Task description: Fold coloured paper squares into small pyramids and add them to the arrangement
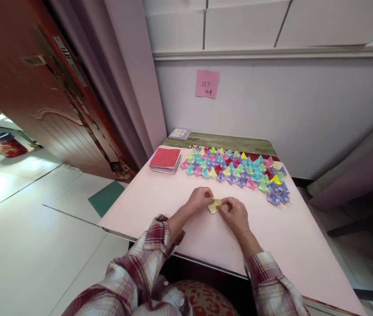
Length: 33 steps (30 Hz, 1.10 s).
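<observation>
Between my two hands is a small piece of folded yellow origami paper (pixel 213 208), its lower tip pointing toward me. My left hand (pixel 199 199) pinches its left upper corner, fingers closed. My right hand (pixel 236 213) grips the right side with thumb and fingers pressed together. Parts of the paper are covered by the fingertips. Beyond the hands, rows of folded origami pieces (pixel 232 169) in purple, blue, green, pink, red and yellow cover the far right of the table. A stack of square paper (pixel 165 158), red on top, lies at the far left.
The pink-covered table (pixel 281 254) stands against a wall with a pink note (pixel 207 84) on it. A small printed pack (pixel 180 134) lies at the back left corner. On the floor left of the table is a green sheet (pixel 106 197). A door (pixel 41 87) stands at left.
</observation>
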{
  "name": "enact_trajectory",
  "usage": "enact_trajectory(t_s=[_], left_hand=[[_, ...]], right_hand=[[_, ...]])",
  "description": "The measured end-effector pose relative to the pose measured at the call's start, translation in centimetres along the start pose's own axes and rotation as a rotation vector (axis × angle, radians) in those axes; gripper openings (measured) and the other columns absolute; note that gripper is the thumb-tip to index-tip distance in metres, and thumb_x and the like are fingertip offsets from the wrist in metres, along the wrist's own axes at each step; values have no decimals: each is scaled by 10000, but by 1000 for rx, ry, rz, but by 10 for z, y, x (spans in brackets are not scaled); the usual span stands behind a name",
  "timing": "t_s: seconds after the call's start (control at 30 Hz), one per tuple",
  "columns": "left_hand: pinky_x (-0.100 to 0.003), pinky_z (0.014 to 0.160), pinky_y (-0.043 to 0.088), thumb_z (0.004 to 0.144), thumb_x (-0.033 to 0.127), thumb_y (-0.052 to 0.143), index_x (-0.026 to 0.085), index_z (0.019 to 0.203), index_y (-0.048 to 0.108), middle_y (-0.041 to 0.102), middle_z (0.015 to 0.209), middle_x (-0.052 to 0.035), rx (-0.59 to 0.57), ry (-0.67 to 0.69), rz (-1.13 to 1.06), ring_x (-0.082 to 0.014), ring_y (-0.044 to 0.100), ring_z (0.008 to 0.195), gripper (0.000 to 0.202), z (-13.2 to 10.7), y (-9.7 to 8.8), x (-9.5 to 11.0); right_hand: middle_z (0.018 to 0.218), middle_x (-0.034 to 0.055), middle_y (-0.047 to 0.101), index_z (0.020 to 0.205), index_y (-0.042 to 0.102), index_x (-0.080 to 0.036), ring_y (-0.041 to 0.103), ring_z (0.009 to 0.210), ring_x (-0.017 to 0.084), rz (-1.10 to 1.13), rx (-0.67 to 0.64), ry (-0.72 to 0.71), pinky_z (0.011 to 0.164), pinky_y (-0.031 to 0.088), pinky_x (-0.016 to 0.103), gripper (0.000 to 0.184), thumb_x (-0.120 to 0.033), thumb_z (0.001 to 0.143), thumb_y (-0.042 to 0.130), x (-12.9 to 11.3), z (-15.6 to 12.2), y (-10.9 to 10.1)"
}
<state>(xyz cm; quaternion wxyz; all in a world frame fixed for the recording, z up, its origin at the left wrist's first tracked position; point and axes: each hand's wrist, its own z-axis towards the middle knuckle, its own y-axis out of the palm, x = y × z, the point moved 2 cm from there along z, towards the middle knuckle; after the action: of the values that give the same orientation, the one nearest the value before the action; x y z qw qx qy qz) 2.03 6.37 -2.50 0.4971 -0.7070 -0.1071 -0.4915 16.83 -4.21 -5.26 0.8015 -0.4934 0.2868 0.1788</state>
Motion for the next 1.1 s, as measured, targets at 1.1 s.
enact_trajectory(t_s=[1.1], left_hand=[[-344, 792, 369, 824, 264, 656, 188, 697, 626, 616, 804, -39, 223, 196, 214, -201, 529, 837, 151, -37, 13, -6]], right_hand=[[791, 14, 676, 833, 695, -253, 609, 676, 165, -99, -20, 134, 558, 359, 265, 245, -446, 870, 548, -7, -12, -12]])
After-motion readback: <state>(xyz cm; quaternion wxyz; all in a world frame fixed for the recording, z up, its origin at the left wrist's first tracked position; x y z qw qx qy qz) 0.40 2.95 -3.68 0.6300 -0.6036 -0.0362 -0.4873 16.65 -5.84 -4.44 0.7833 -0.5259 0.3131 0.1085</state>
